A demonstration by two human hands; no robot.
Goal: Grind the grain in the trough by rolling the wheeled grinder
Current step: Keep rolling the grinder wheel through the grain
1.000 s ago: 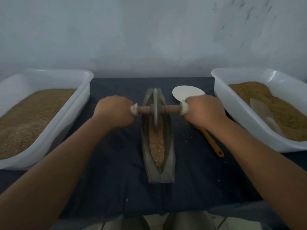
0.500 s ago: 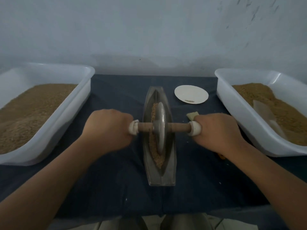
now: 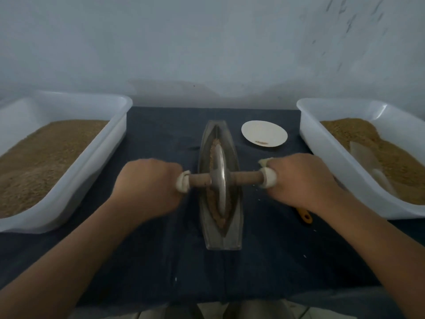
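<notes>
Standing upright mid-length in a long, boat-shaped metal trough (image 3: 232, 237) laid lengthwise on the dark counter (image 3: 161, 134), a wheeled grinder (image 3: 219, 180) of one metal disc on a level wooden axle, with brown grain (image 3: 214, 147) strung thinly along the groove beyond and before the disc.

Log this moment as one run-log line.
left hand grips wooden grinder axle | right hand grips same | metal wheel mid grey trough on brown grain
</notes>
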